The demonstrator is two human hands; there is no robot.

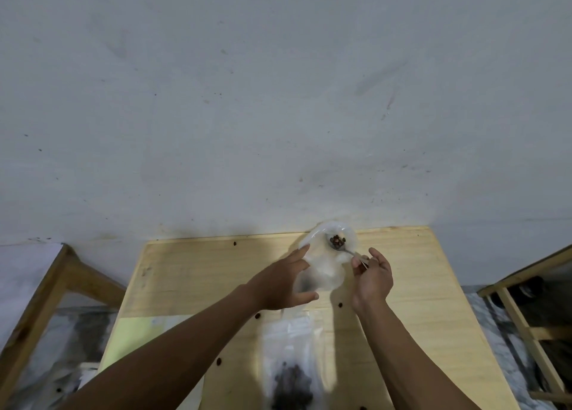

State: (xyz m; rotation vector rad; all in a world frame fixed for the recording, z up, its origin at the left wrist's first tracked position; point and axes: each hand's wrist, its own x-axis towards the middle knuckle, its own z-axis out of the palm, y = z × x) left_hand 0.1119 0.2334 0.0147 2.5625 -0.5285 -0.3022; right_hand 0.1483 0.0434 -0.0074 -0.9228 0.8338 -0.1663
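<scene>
Over at the far left a wooden frame (55, 286) stands beside the table (192, 273), and a pale yellow sheet (136, 332) lies on the table's near left part. Next, the left hand (284, 281) reaches out over the middle of the table and holds a clear bag (328, 267) from its left side, fingers (301, 252) and thumb spread wide around it. This bag is raised above the far edge of the table, its mouth turned up and away from the person.

A spoon (343, 247) loaded with dark beans (337, 240) sits in that mouth. The right hand (373, 278) is just right of the bag, its fingers (360, 261) pinching the spoon's handle.

Nearer the person, a second bag (291, 341) lies flat on the table with a dark heap inside. Loose beans (340, 304) dot the wood. At the far right stands another wooden frame (510, 301).
</scene>
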